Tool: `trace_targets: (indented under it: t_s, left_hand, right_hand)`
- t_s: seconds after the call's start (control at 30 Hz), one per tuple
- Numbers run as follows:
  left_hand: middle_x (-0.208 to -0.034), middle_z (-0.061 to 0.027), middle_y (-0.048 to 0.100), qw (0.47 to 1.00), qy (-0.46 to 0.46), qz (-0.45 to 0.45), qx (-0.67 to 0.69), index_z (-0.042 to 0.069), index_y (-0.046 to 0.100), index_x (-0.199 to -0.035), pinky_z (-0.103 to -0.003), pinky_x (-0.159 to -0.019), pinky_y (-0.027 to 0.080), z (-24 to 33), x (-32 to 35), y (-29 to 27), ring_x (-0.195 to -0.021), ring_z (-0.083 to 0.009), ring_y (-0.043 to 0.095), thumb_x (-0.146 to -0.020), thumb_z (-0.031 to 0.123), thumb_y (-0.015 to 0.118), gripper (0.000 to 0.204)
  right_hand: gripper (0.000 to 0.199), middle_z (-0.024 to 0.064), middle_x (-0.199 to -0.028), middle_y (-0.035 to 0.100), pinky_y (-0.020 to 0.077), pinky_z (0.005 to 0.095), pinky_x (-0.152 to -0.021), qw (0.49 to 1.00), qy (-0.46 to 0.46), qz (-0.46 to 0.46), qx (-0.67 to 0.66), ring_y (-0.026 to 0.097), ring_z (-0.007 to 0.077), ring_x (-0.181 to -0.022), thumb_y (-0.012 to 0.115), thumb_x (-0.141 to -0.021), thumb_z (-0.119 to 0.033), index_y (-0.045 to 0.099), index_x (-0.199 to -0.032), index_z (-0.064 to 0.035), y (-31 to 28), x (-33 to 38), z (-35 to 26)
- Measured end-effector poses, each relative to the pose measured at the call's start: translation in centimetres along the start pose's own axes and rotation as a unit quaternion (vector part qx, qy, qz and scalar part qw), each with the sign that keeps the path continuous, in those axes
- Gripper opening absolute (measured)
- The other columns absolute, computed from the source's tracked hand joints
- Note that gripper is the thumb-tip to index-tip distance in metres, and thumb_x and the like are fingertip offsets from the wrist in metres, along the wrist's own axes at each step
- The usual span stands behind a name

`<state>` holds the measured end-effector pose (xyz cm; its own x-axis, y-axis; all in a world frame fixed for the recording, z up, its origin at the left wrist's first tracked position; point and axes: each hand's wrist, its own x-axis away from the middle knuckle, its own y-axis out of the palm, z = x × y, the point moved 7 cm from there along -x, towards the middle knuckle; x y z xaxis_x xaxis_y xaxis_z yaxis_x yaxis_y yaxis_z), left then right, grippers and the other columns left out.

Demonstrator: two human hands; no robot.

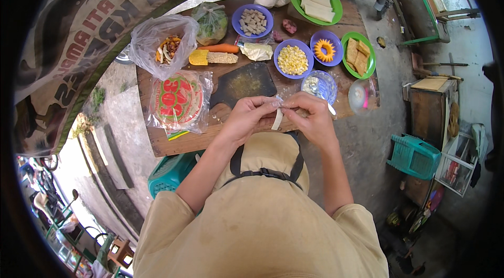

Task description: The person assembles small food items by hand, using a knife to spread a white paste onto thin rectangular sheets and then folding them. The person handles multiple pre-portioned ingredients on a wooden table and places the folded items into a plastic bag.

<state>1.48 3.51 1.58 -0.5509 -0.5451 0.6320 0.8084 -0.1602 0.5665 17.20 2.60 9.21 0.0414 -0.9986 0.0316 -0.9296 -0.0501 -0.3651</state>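
My left hand (249,116) and my right hand (311,114) meet over the table's near edge, their fingers pinched together. Between the fingertips is a thin pale strip (277,119) that hangs down; its kind is not clear, and the fingers hide its upper end. Just beyond my left hand lies a dark cutting board (245,82) dusted with yellowish crumbs. Close past my right hand stands a blue-and-white bowl (331,87) with pale pieces inside, and a white handle end (332,109) shows beside the right hand.
Around the wooden table (173,144) stand a bowl of corn kernels (293,60), a bowl with an orange scalloped ring (325,50), a plate of brown slabs (358,57), a partly stripped corncob (212,58), a carrot (220,48), packaged round sheets (179,100) and a scrap bag (164,42).
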Motion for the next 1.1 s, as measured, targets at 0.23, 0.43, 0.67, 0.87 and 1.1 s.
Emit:
trace_targets:
  t_s: [0.23, 0.43, 0.67, 0.87, 1.1]
  left_hand:
    - [-0.110, -0.0103, 0.073, 0.999, 0.031, 0.022, -0.019, -0.004, 0.069, -0.119, -0.029, -0.086, 0.060, 0.1, -0.6, -0.3, -0.097, -0.0142, 0.070, -0.097, 0.010, 0.070, 0.027]
    - [-0.107, -0.0087, 0.073, 0.986, 0.110, 0.038, -0.121, -0.005, 0.069, -0.119, -0.024, -0.081, 0.057, 0.2, -1.0, 0.0, -0.093, -0.0100, 0.068, -0.096, 0.006, 0.070, 0.025]
    - [-0.103, -0.0077, 0.073, 0.986, 0.108, 0.066, -0.104, -0.005, 0.069, -0.116, -0.023, -0.080, 0.056, -0.7, -1.6, 0.6, -0.091, -0.0086, 0.068, -0.096, 0.004, 0.069, 0.022]
    - [-0.102, -0.0077, 0.073, 0.980, 0.143, 0.059, -0.124, -0.005, 0.070, -0.115, -0.023, -0.080, 0.056, -0.9, -2.1, 1.7, -0.092, -0.0087, 0.068, -0.097, 0.006, 0.069, 0.021]
    - [-0.102, -0.0081, 0.073, 0.978, 0.138, 0.079, -0.136, -0.005, 0.070, -0.116, -0.023, -0.079, 0.056, -1.8, -2.9, 3.2, -0.090, -0.0088, 0.068, -0.097, 0.008, 0.070, 0.023]
  right_hand:
    - [0.015, 0.0134, -0.095, 0.073, 0.0552, 0.0333, -0.076, 1.000, 0.007, -0.003, -0.022, 0.072, 0.0246, -0.086, 0.076, -0.083, -0.003, 0.074, -0.097, 0.0032, 0.1, 0.1, 1.0]
    - [0.020, 0.0115, -0.097, 0.074, 0.0554, 0.0291, -0.077, 0.986, 0.132, 0.028, -0.103, 0.071, 0.0162, -0.087, 0.075, -0.085, -0.003, 0.074, -0.104, 0.0040, 0.8, 0.9, 4.2]
    - [0.022, 0.0079, -0.095, 0.075, 0.0551, 0.0252, -0.077, 0.963, 0.173, 0.069, -0.195, 0.069, 0.0108, -0.086, 0.072, -0.091, -0.003, 0.072, -0.110, 0.0067, 1.0, 1.5, 6.2]
    - [0.019, 0.0052, -0.093, 0.074, 0.0545, 0.0240, -0.077, 0.951, 0.203, 0.048, -0.227, 0.068, 0.0088, -0.086, 0.072, -0.092, -0.004, 0.072, -0.108, 0.0057, 0.3, 2.4, 7.8]
    - [0.016, 0.0053, -0.094, 0.074, 0.0547, 0.0239, -0.077, 0.950, 0.182, 0.051, -0.248, 0.067, 0.0084, -0.086, 0.073, -0.092, -0.002, 0.072, -0.106, 0.0052, -1.3, 2.5, 8.8]
